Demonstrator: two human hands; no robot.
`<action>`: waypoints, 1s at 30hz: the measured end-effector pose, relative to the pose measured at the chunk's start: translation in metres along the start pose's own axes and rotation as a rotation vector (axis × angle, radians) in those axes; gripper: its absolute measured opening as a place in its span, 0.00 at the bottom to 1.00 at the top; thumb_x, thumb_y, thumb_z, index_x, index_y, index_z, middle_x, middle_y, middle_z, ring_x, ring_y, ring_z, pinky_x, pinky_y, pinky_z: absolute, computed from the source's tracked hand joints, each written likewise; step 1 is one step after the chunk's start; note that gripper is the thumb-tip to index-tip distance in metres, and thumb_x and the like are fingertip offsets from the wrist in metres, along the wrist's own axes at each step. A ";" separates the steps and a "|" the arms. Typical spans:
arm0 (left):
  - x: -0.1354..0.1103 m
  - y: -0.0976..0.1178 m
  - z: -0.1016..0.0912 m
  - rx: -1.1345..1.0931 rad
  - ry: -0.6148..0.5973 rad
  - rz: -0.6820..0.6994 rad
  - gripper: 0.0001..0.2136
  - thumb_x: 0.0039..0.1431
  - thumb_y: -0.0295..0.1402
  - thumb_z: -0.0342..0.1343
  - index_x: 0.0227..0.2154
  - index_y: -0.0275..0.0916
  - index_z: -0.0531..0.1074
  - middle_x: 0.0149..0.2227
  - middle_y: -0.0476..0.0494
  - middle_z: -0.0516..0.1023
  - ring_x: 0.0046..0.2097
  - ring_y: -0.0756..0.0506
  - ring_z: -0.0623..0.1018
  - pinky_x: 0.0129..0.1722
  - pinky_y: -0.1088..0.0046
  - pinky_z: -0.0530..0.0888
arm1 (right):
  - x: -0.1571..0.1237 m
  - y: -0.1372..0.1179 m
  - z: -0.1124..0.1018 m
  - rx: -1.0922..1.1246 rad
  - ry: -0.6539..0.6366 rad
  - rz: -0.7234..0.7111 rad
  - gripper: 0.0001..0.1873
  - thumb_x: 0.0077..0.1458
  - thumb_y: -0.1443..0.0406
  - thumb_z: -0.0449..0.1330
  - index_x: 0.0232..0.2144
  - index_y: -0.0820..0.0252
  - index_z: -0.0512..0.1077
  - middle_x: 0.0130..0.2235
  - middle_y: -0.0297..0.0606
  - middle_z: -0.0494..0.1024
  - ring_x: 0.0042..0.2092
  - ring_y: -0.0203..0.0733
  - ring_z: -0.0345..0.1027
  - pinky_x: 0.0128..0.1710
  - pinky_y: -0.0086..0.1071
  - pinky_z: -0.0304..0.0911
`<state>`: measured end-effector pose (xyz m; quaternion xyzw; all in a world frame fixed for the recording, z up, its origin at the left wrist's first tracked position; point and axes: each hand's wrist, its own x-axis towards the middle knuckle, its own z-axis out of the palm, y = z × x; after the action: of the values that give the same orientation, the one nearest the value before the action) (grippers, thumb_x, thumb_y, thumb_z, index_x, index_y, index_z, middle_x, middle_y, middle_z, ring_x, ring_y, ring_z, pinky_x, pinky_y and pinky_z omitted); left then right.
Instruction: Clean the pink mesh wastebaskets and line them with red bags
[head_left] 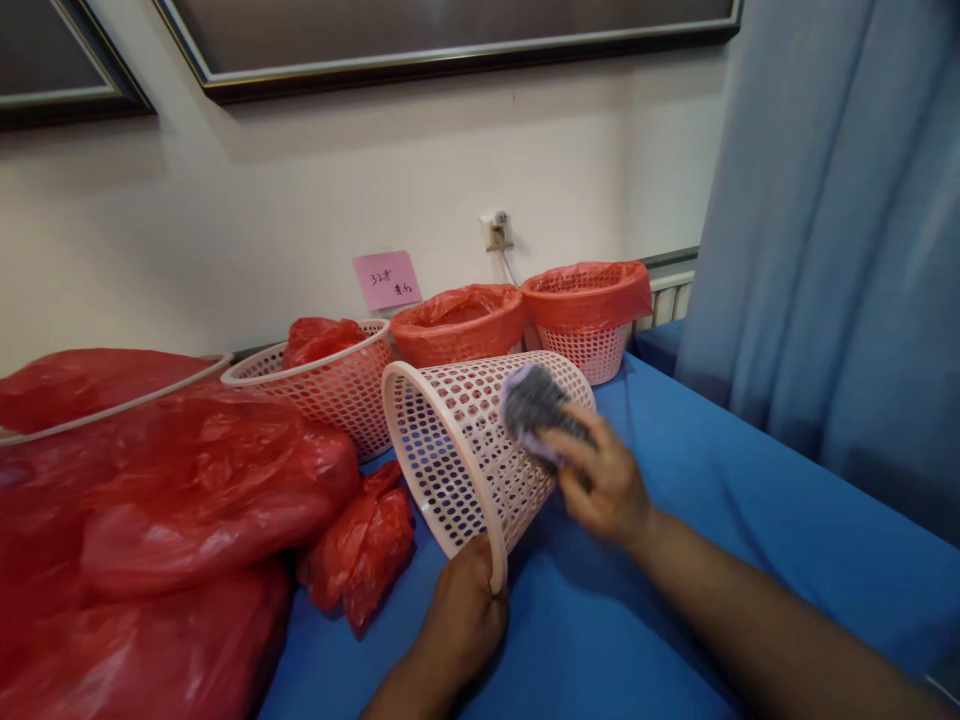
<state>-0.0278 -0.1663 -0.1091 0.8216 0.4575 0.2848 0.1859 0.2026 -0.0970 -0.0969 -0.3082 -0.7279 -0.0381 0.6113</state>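
A pale pink perforated plastic basket lies on its side on the blue table, its open mouth turned toward the left. My left hand grips the lower rim of that mouth, fingers closed round it. My right hand presses a grey and lilac cloth against the outside of the basket near its base. The hand and cloth are smeared by motion.
Three more baskets stand behind: one holding a crumpled red bag, and two lined with red bags. Loose red plastic bags pile at the left, a small one beside the basket. A blue curtain hangs at right.
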 end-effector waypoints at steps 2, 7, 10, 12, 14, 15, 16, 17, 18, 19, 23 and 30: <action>0.000 0.001 0.000 0.013 -0.017 -0.007 0.40 0.42 0.14 0.46 0.60 0.46 0.74 0.58 0.44 0.80 0.59 0.39 0.79 0.61 0.57 0.75 | 0.005 0.042 -0.001 -0.110 0.085 0.360 0.24 0.56 0.69 0.55 0.54 0.53 0.76 0.60 0.45 0.70 0.61 0.53 0.69 0.62 0.53 0.66; 0.002 -0.001 0.003 0.072 -0.113 0.048 0.39 0.47 0.14 0.47 0.62 0.46 0.73 0.61 0.43 0.78 0.62 0.39 0.76 0.64 0.55 0.72 | 0.012 0.072 -0.008 -0.156 0.107 0.632 0.24 0.53 0.66 0.56 0.52 0.57 0.78 0.57 0.48 0.72 0.60 0.56 0.69 0.64 0.56 0.63; 0.004 -0.001 0.003 0.066 -0.087 0.055 0.37 0.49 0.15 0.48 0.63 0.46 0.72 0.61 0.41 0.77 0.62 0.38 0.76 0.65 0.54 0.71 | 0.010 0.021 -0.010 -0.008 0.061 0.226 0.25 0.56 0.70 0.56 0.55 0.53 0.75 0.62 0.46 0.69 0.63 0.52 0.67 0.63 0.51 0.65; 0.004 0.001 0.002 0.021 -0.062 0.063 0.33 0.54 0.17 0.50 0.63 0.45 0.72 0.61 0.39 0.77 0.61 0.38 0.76 0.65 0.55 0.71 | 0.008 -0.017 -0.012 0.116 -0.027 -0.029 0.28 0.55 0.72 0.56 0.57 0.52 0.72 0.62 0.45 0.68 0.62 0.50 0.68 0.59 0.47 0.69; 0.002 0.002 0.002 -0.037 -0.012 0.047 0.25 0.59 0.22 0.53 0.60 0.43 0.74 0.57 0.37 0.80 0.58 0.37 0.78 0.62 0.55 0.74 | 0.006 -0.044 -0.013 0.221 -0.065 -0.190 0.30 0.52 0.74 0.55 0.57 0.53 0.71 0.60 0.46 0.69 0.58 0.49 0.71 0.53 0.43 0.74; 0.000 0.003 0.001 -0.063 0.029 0.028 0.21 0.62 0.26 0.55 0.57 0.42 0.75 0.54 0.37 0.82 0.55 0.37 0.80 0.60 0.56 0.76 | 0.005 -0.052 -0.014 0.254 -0.074 -0.246 0.30 0.51 0.73 0.55 0.57 0.54 0.71 0.58 0.46 0.70 0.55 0.48 0.73 0.49 0.41 0.75; -0.002 0.003 0.001 -0.088 0.076 0.009 0.17 0.64 0.30 0.56 0.54 0.41 0.77 0.50 0.38 0.83 0.51 0.38 0.81 0.57 0.57 0.78 | 0.004 -0.056 -0.013 0.273 -0.082 -0.294 0.29 0.51 0.73 0.55 0.56 0.55 0.72 0.56 0.46 0.71 0.52 0.47 0.74 0.46 0.40 0.76; -0.005 0.003 0.001 -0.116 0.120 -0.003 0.14 0.65 0.34 0.56 0.52 0.40 0.77 0.47 0.39 0.84 0.47 0.39 0.82 0.53 0.60 0.80 | 0.004 -0.056 -0.013 0.278 -0.096 -0.337 0.28 0.51 0.72 0.55 0.55 0.55 0.72 0.55 0.46 0.72 0.49 0.46 0.74 0.44 0.40 0.76; -0.007 0.004 0.000 -0.149 0.156 -0.006 0.14 0.67 0.37 0.55 0.50 0.40 0.78 0.45 0.40 0.84 0.44 0.40 0.82 0.50 0.62 0.81 | 0.003 -0.053 -0.011 0.270 -0.114 -0.369 0.27 0.51 0.71 0.55 0.54 0.55 0.72 0.55 0.45 0.73 0.47 0.45 0.74 0.43 0.39 0.76; -0.008 0.004 -0.001 -0.183 0.178 -0.002 0.14 0.68 0.38 0.54 0.51 0.40 0.77 0.45 0.41 0.84 0.43 0.41 0.82 0.49 0.63 0.81 | 0.003 -0.048 -0.009 0.250 -0.128 -0.377 0.26 0.52 0.71 0.55 0.54 0.55 0.73 0.55 0.45 0.73 0.47 0.45 0.74 0.43 0.39 0.76; -0.010 0.009 -0.005 -0.239 0.184 0.026 0.18 0.71 0.35 0.51 0.59 0.41 0.73 0.53 0.39 0.83 0.54 0.38 0.81 0.58 0.58 0.77 | 0.004 0.003 -0.004 0.036 0.010 -0.011 0.24 0.54 0.71 0.55 0.53 0.54 0.75 0.59 0.45 0.72 0.58 0.50 0.71 0.56 0.46 0.71; -0.009 0.000 0.002 -0.036 -0.015 0.077 0.33 0.54 0.20 0.53 0.65 0.41 0.68 0.63 0.35 0.74 0.63 0.34 0.75 0.64 0.50 0.72 | 0.014 0.069 -0.010 -0.123 0.134 0.583 0.26 0.54 0.65 0.56 0.55 0.56 0.76 0.55 0.46 0.74 0.57 0.53 0.71 0.62 0.52 0.66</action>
<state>-0.0305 -0.1740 -0.1132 0.8372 0.4191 0.2936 0.1931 0.2448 -0.0404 -0.1040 -0.5373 -0.5630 0.0749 0.6234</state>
